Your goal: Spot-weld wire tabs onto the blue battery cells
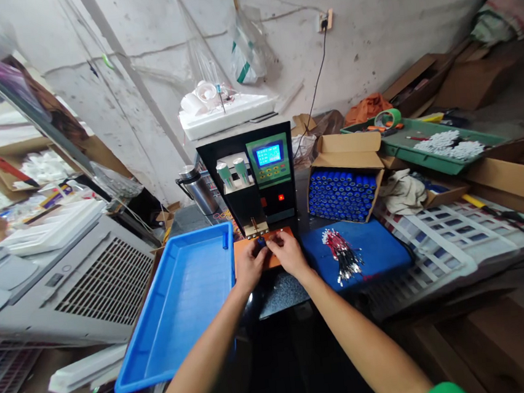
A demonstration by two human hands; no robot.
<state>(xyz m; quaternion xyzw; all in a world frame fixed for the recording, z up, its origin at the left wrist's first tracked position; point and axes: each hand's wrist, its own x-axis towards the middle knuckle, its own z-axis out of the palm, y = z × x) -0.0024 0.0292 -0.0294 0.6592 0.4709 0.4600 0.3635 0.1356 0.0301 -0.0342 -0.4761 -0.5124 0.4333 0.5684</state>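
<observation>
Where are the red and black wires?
In the head view, the red and black wires lie on the blue surface, right of the right hand, in front of the box of blue cylinders.

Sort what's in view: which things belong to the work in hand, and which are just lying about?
Likely part of it:
blue piece between left hand and right hand
machine with lit screen
carton of blue cylinders
red and black wires
blue tray

Apparently just lying about:
steel flask
green tape roll
white foam slab
crumpled pale cloth
</observation>
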